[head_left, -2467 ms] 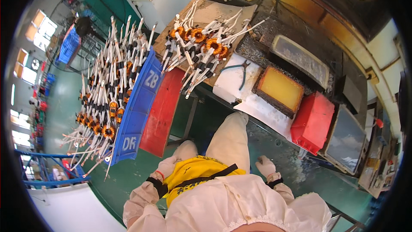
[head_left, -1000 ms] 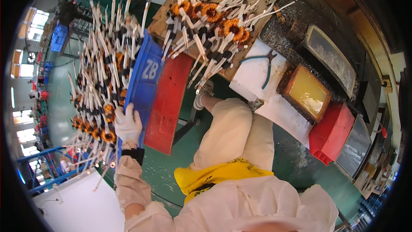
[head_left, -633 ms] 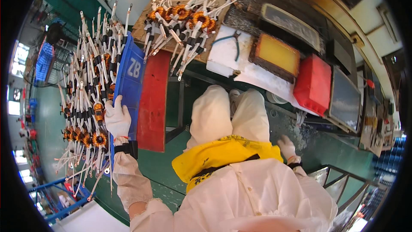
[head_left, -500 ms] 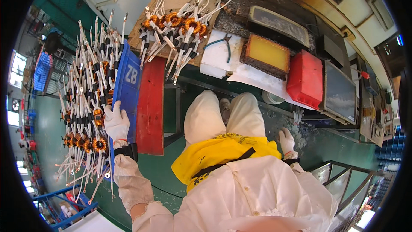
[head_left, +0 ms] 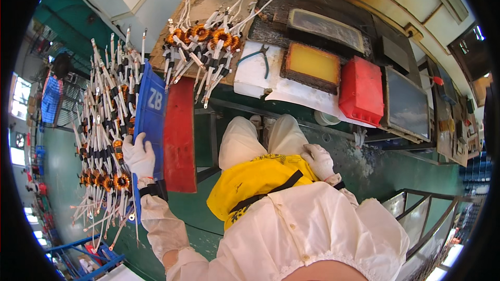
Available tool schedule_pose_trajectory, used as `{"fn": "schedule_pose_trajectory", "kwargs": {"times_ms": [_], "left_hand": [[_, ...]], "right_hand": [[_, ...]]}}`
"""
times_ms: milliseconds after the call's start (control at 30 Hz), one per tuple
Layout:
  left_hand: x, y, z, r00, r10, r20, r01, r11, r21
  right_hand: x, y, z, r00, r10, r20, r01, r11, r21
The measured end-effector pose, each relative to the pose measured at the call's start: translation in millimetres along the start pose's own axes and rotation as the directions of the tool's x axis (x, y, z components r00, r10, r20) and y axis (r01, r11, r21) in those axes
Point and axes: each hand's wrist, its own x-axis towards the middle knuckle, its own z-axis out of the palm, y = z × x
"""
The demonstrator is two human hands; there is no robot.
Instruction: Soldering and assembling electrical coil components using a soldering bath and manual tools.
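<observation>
My gloved left hand (head_left: 139, 158) is closed over the rim of a blue plastic bin (head_left: 151, 96) at my left. Its thumb lies on the inner side, beside the copper-wound ring coils (head_left: 121, 181) heaped in the bin. White sleeved leads with metal lugs stick out from these coils on all sides. My gloved right hand (head_left: 319, 161) lies by my right thigh with its fingers extended and loosely bent, holding nothing visible. A second group of ring coils (head_left: 221, 39) lies on a brown board at the back of the bench.
A red panel (head_left: 179, 140) stands beside the bin. On the bench are teal-handled cutters (head_left: 264, 62), a tray of yellow material (head_left: 313, 66), a red bin (head_left: 361, 91) and a dark-framed glass panel (head_left: 407, 105). A white bucket (head_left: 326, 118) sits below. A metal frame (head_left: 427, 216) is at right.
My right hand has come in from the right to my thigh. The left hand keeps its place on the bin's rim. The bench has shifted slightly left in view.
</observation>
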Motion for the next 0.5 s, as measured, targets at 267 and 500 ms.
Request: {"fn": "schedule_pose_trajectory", "kwargs": {"times_ms": [267, 500], "left_hand": [[-103, 168, 32, 0.697, 0.427, 0.575, -0.180, 0.881, -0.437], [-119, 174, 34, 0.830, 0.428, 0.358, -0.165, 0.801, -0.576]], "right_hand": [[21, 4, 29, 0.975, -0.215, 0.053, 0.221, 0.925, -0.309], [5, -1, 29, 0.990, -0.126, -0.058, 0.104, 0.953, -0.283]]}}
